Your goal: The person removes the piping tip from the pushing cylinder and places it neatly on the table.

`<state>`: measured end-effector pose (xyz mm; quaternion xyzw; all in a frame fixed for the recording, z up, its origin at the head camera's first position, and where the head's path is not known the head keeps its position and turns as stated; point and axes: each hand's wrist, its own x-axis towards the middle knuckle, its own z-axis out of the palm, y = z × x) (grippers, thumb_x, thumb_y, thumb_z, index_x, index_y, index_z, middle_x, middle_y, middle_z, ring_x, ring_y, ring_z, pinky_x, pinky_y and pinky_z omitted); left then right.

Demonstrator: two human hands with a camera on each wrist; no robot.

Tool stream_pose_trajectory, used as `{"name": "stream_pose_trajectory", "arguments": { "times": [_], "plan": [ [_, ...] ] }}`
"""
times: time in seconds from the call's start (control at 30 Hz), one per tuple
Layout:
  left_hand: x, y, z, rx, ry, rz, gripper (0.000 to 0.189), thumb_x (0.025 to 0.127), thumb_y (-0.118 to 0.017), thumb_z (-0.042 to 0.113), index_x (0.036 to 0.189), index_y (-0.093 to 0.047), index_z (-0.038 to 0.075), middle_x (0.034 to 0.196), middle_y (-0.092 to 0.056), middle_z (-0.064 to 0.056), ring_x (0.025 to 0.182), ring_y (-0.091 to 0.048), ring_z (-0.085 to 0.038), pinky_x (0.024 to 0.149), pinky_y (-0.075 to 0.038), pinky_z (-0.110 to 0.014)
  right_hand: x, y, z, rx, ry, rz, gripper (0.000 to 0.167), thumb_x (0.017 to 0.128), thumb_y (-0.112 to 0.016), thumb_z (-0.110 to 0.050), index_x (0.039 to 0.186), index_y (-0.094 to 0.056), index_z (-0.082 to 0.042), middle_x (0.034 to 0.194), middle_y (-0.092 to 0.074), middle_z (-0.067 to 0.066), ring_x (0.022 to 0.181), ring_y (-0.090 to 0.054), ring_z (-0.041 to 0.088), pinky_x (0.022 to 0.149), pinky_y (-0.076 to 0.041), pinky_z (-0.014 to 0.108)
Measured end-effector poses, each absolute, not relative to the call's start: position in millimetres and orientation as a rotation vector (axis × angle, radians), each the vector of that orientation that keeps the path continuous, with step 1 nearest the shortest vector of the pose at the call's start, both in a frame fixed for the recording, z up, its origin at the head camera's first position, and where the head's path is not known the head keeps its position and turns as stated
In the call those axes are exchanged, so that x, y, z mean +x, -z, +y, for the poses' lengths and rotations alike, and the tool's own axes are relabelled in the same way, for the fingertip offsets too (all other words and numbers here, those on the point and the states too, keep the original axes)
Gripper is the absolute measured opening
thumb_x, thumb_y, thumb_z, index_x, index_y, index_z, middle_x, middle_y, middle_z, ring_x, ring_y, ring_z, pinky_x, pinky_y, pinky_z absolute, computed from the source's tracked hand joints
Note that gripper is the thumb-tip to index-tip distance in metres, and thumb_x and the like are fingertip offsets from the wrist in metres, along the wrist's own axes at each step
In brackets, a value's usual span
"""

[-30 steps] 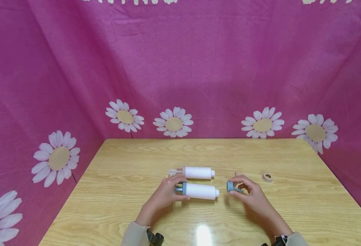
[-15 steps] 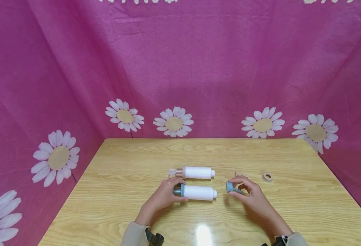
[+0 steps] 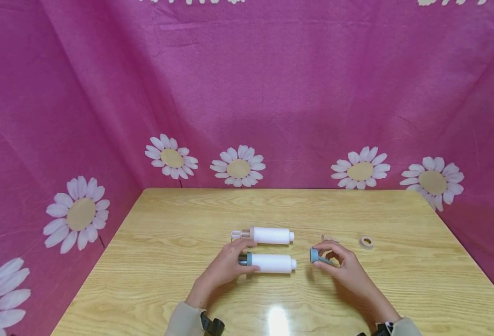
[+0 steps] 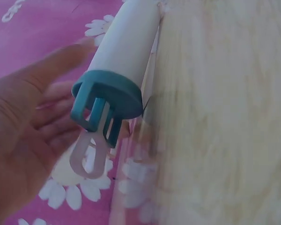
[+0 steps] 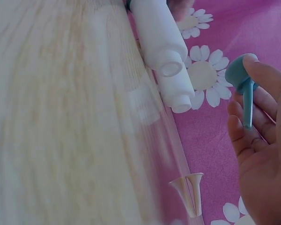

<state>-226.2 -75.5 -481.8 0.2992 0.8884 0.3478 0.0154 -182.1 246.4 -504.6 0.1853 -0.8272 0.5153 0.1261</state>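
A white bottle-shaped cylinder (image 3: 272, 263) with a narrow nozzle lies on the table, nozzle to the right. Its teal collar (image 4: 112, 91) has prongs and a pale loop handle (image 4: 90, 157). Around the collar end stands my left hand (image 3: 226, 264), its thumb by the near side and its fingers by the far side, with a gap in the wrist view. My right hand (image 3: 342, 263) pinches a teal cup-shaped piece (image 5: 239, 72) with a thin stem, a short way right of the nozzle. Behind lies a second white cylinder (image 3: 271, 235) with a pinkish collar.
Beyond my right hand lie a beige ring (image 3: 366, 241) and a small pinkish piece (image 3: 329, 238), partly hidden by the fingers. The wooden table (image 3: 179, 214) meets a magenta cloth (image 3: 289, 93) with daisies at the back and sides.
The teal-collared cylinder has shifted slightly left, mostly in the first half second. My left hand stays around its collar end. My right hand with the teal piece has hardly moved.
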Motion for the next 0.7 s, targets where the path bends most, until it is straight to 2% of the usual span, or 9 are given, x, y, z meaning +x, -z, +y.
{"name": "stream_pose_trajectory", "arguments": {
  "times": [0.27,0.53,0.7],
  "plan": [
    [-218.0,475.8,-51.0,1.201,-1.35,2.88,0.048,0.078,-0.083,0.02,0.121,-0.065,0.007,0.121,-0.068,-0.007,0.117,-0.063,-0.023,0.101,-0.052,-0.035,-184.7,505.5,236.7,0.549,-1.519,-2.391,0.029,0.084,-0.074,-0.004,0.112,-0.067,-0.01,0.104,-0.065,-0.004,0.09,-0.058,0.001,0.077,-0.051,0.017],
    [-215.8,479.5,-29.4,1.393,-1.409,2.812,0.048,0.077,-0.083,0.019,0.12,-0.065,0.006,0.119,-0.069,-0.006,0.114,-0.065,-0.02,0.101,-0.052,-0.028,-188.7,507.5,222.0,0.675,-1.558,-2.322,0.03,0.083,-0.073,0.0,0.111,-0.066,-0.008,0.098,-0.066,0.0,0.09,-0.059,0.003,0.076,-0.052,0.019],
    [-216.1,480.7,-21.1,1.5,-1.42,2.79,0.046,0.077,-0.083,0.017,0.119,-0.065,0.008,0.116,-0.07,-0.005,0.112,-0.065,-0.018,0.1,-0.052,-0.025,-188.7,507.4,213.0,0.683,-1.589,-2.307,0.029,0.083,-0.073,0.0,0.111,-0.067,-0.008,0.095,-0.065,-0.002,0.089,-0.059,0.0,0.076,-0.052,0.019]
  ]
}}
